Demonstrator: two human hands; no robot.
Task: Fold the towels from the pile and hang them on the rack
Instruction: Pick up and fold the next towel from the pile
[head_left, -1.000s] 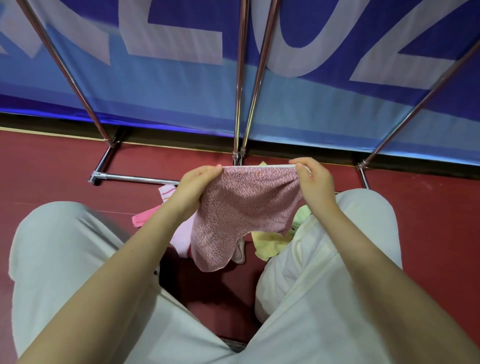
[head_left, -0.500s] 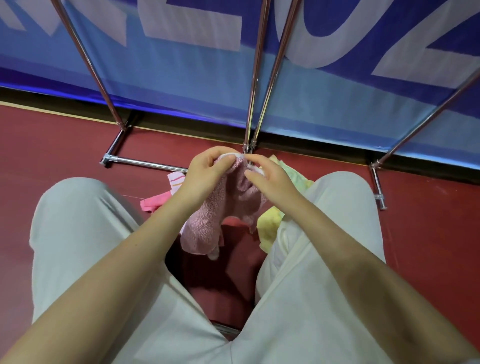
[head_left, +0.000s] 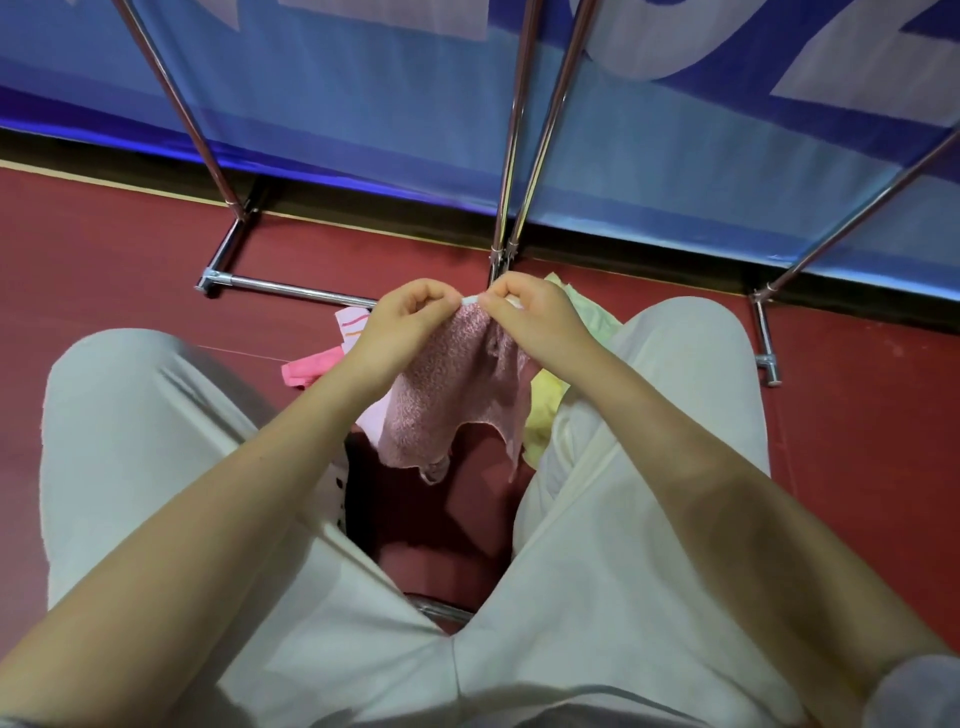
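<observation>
A small pink towel (head_left: 451, 395) hangs doubled over between my knees, held by its top edge. My left hand (head_left: 402, 327) and my right hand (head_left: 535, 317) pinch that edge side by side, fingertips nearly touching. Below them on the floor lies the pile: a bright pink towel (head_left: 310, 368), a white one with stripes (head_left: 353, 323) and yellow-green ones (head_left: 592, 317). The chrome rack (head_left: 511, 156) stands just beyond the pile, with its poles rising out of the top of the view.
My legs in pale trousers (head_left: 156, 441) flank the pile on both sides. The rack's foot bar (head_left: 291, 287) lies on the dark red floor (head_left: 104, 249). A blue banner (head_left: 363, 104) hangs behind the rack.
A second ago the towel was stretched wide between my hands. My hands have come together, so the towel now hangs doubled. The view has tilted down a little.
</observation>
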